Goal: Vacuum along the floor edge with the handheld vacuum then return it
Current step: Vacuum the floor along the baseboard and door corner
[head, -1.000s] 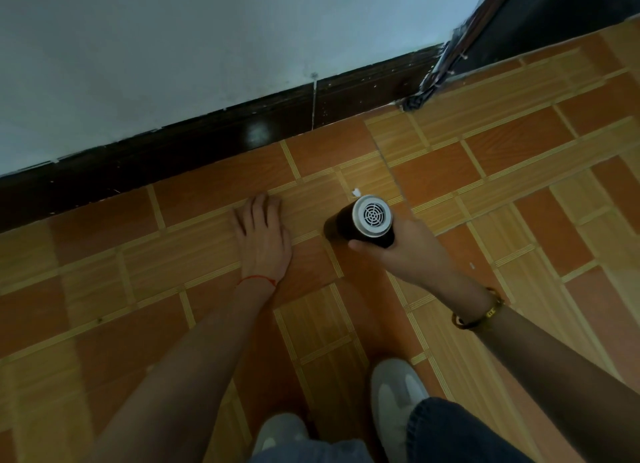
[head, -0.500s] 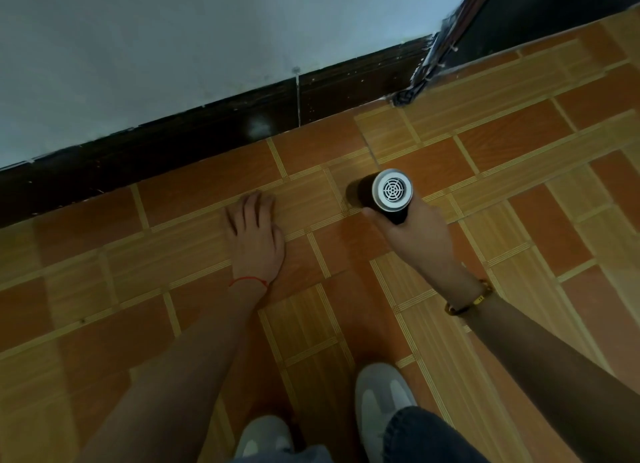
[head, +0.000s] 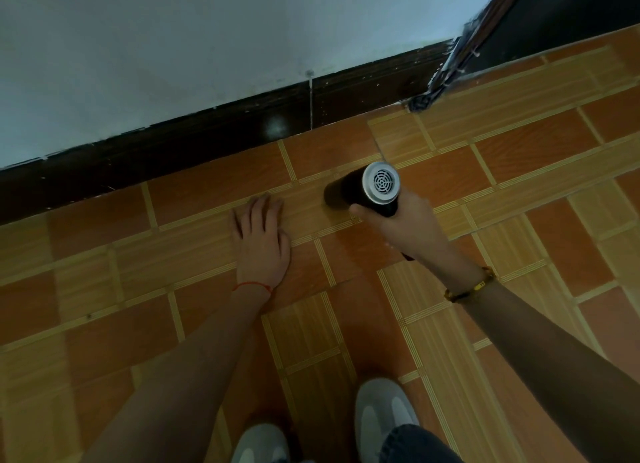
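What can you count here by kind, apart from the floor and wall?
Handheld vacuum: 1
Hands: 2, left hand and right hand
Shoes: 2, at and
Wristbands: 2, red string and beaded bracelet
Total: 7

Glossy wood-grain floor tiles [head: 214, 185], shiny dark skirting [head: 242, 130], matt black vacuum [head: 349, 192] with metallic grille end.

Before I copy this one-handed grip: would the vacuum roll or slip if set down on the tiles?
The vacuum looks like a smooth round cylinder, so laid on its side it would probably roll. The right hand alone carries it, so it seems light. The glossy floor gives little grip.
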{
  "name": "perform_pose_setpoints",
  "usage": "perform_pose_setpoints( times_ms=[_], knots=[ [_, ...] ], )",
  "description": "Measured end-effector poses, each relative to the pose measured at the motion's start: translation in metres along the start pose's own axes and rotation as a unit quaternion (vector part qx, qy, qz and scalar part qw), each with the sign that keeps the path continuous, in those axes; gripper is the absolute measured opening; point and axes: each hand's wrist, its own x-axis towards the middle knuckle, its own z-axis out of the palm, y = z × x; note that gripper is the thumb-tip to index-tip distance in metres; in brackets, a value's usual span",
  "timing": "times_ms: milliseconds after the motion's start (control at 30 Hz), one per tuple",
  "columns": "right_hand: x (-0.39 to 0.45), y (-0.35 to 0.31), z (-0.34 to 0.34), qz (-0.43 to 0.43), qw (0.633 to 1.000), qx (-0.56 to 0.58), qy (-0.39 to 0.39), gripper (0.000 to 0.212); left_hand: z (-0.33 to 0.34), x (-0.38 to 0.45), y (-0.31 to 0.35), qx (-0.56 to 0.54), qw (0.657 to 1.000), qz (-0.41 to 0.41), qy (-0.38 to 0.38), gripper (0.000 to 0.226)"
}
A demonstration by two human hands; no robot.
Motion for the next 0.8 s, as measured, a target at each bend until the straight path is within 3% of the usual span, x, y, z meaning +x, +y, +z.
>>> perform_pose_setpoints(
  times_ms=[67, 300, 533, 800],
  knots=[
    [0.006, -0.002, 0.003, -0.013, 1.0, 0.004, -0.002, 0.057, 0.0, 0.0, 0.001, 0.0, 1.0, 0.0, 0.0, 0.047],
    [0.043, -0.011, 0.009, -0.012, 0.994, -0.025, 0.103, 0.073, 0.0, 0.0, 0.0, -0.001, 1.0, -0.003, -0.006, 0.047],
    [0.075, -0.038, 0.029, -0.088, 0.996, 0.014, 0.009, 0.068, 0.001, 0.002, -0.002, 0.004, 1.0, -0.004, -0.012, 0.05],
    [0.09, -0.02, -0.002, -0.021, 0.999, 0.028, 0.041, 0.056, 0.001, 0.002, -0.002, 0.012, 1.0, -0.004, -0.013, 0.048]
  ],
)
